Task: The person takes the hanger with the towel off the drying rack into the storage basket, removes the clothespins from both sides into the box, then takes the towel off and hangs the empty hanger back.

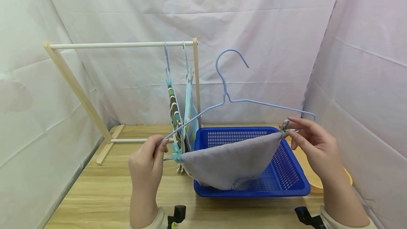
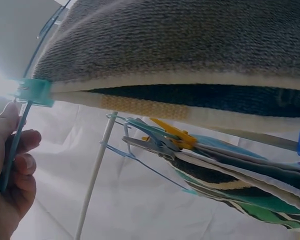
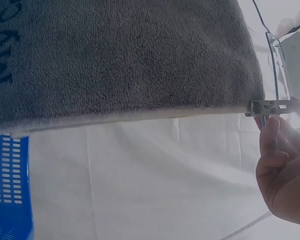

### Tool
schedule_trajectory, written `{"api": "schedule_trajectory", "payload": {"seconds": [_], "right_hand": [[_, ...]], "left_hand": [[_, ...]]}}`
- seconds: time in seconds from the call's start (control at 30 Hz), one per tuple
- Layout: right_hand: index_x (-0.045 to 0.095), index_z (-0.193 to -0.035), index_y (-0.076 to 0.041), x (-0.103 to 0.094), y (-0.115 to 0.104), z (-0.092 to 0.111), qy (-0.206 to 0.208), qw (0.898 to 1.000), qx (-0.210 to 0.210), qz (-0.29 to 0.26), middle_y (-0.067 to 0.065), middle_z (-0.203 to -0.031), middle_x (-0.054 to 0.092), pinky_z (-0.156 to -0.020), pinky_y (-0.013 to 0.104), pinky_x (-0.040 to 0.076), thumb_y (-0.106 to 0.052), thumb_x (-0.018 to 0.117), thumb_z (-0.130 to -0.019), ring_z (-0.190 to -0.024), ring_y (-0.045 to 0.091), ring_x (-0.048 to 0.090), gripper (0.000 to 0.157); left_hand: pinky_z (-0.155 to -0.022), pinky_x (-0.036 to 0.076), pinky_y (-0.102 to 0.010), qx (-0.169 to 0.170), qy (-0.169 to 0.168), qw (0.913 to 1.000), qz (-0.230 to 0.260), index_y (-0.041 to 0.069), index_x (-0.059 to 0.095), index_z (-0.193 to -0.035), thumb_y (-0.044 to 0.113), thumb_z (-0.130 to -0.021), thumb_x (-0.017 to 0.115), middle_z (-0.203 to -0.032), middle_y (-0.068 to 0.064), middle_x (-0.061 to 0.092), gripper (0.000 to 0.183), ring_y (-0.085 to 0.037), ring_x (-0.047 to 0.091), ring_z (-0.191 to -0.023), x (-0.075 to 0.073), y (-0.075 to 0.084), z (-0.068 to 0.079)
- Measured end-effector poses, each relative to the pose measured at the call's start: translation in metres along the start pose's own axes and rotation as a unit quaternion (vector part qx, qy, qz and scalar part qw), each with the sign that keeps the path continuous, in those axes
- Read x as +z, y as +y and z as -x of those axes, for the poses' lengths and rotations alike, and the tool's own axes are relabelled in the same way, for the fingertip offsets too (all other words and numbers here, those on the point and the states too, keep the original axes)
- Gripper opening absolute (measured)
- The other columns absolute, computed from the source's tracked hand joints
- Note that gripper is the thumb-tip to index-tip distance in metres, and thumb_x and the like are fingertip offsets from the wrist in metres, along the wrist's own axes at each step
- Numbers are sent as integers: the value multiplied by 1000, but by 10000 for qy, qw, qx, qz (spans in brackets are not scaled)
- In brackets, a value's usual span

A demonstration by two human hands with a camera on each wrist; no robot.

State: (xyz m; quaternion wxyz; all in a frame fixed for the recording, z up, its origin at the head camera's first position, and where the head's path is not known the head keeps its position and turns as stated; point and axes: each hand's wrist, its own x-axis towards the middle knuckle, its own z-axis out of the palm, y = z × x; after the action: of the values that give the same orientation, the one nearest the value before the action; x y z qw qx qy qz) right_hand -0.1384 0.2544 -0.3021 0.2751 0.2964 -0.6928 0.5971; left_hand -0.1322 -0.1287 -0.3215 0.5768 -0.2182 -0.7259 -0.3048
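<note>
The towel [image 1: 232,160] is apparently being clipped, hanger [image 1: 225,94] gripped by left hand [image 1: 147,156], grey clip [image 1: 284,126] pinched by right hand [image 1: 318,147]; its gentle release seems called for next.

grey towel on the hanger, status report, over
Left hand gripping blue hanger; right hand pinching grey clip. Grey towel clipped at both ends, sagging over blue basket. No snag visible.

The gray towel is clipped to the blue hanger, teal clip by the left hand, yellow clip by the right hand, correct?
No, the clip by the right hand is gray, not yellow; the head view shows it. The rest is correct.
</note>
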Motion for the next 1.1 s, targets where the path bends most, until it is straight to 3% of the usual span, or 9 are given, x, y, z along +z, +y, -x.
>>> {"api": "schedule_trajectory", "payload": {"seconds": [0.1, 0.2, 0.27, 0.37, 0.6, 0.73, 0.97, 1.1], "right_hand": [[57, -125, 13, -3, -4, 0, -281, 9978, -36, 596, 1, -98, 66, -65, 14, 49, 26, 49, -87, -66, 11, 56, 41], [57, -129, 8, -6, -9, 0, -586, 9864, -74, 1535, -2, -101, 63, -66, 14, 48, 23, 52, -88, -65, 9, 57, 44], [56, -131, 6, -7, -10, 0, -792, 9797, -168, 1834, -1, -101, 62, -65, 15, 47, 21, 54, -88, -64, 8, 57, 45], [56, -131, 5, -9, -11, 0, -1018, 9773, -165, 1851, 0, -96, 62, -59, 19, 46, 20, 54, -89, -62, 9, 56, 45], [63, -121, -2, -12, -16, -3, -1266, 9693, -68, 2106, -7, -63, 59, -44, 24, 36, 18, 64, -84, -55, 5, 54, 42], [64, -118, -6, -14, -17, -3, -1372, 9639, -125, 2277, -9, -68, 61, -44, 23, 36, 18, 69, -79, -57, 4, 53, 46], [67, -117, -6, -18, -17, -7, -1265, 9604, -258, 2471, -6, -83, 66, -51, 20, 42, 19, 74, -72, -64, 5, 54, 51], [67, -119, -4, -22, -16, -9, -1329, 9592, -345, 2473, -3, -89, 67, -52, 19, 43, 13, 75, -77, -66, 6, 54, 46]], "left_hand": [[-41, 32, -21, 91, 309, 9993, -167, -1, 66, -82, 28, -98, 59, -63, -5, 61, 34, -11, 43, -45, 3, -1, 0], [-44, 34, -25, 94, 552, 9981, -244, -1, 69, -82, 29, -96, 62, -66, -7, 63, 34, -15, 46, -48, 4, -2, 0], [-44, 33, -25, 58, 663, 9974, -287, -1, 71, -81, 30, -95, 62, -65, -7, 61, 35, -15, 44, -48, 5, -3, 0], [-41, 33, -27, 27, 748, 9957, -541, -1, 70, -77, 34, -95, 61, -61, -7, 60, 40, -16, 44, -45, 6, -4, 0], [-35, 19, -27, -331, 735, 9879, -1324, 4, 61, -64, 47, -92, 58, -46, -1, 45, 51, -13, 30, -37, 8, -7, 2], [-35, 17, -28, -543, 802, 9841, -1491, 7, 55, -59, 53, -89, 57, -45, -1, 43, 55, -12, 27, -37, 9, -8, 3], [-37, 14, -25, -616, 698, 9852, -1438, 8, 51, -57, 53, -91, 54, -45, 1, 36, 56, -9, 22, -39, 13, -8, 2], [-38, 12, -24, -598, 548, 9866, -1419, 8, 52, -59, 52, -93, 52, -45, 2, 35, 55, -8, 20, -40, 14, -8, 1]]}}
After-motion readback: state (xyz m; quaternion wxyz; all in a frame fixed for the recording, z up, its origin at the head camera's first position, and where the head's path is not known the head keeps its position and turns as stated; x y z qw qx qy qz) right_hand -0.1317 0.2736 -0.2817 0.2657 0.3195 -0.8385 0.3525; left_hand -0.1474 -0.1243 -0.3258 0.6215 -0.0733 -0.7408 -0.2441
